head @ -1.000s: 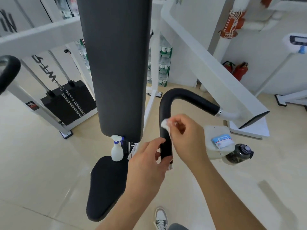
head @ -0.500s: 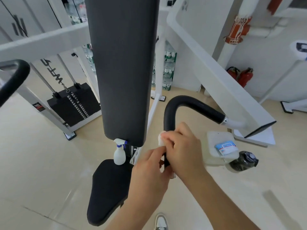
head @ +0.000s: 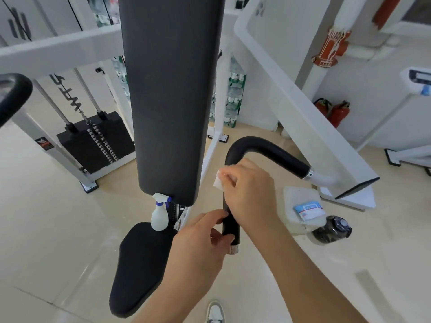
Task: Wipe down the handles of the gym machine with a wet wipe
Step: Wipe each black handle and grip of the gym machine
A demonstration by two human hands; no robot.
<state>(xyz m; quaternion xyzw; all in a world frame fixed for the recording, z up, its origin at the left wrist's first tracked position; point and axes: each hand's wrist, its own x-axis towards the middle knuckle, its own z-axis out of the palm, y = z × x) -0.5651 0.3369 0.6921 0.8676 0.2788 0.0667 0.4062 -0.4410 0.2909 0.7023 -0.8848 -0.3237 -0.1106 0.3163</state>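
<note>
Glossy beige tile floor (head: 58,229), joints visible. White walls (head: 373,78). Two red fire extinguishers (head: 335,113) on the floor by the right wall. Above them, a white pipe (head: 331,47) with a peeling red band. Stacked packs of water bottles (head: 234,99) at the back. Black weight stack (head: 93,145) on the left. Bright, even light.

Panel lettering (head: 68,98), apparently illegible.

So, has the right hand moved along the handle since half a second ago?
Yes. The right hand slid the wipe up the handle, toward its bend.
</note>
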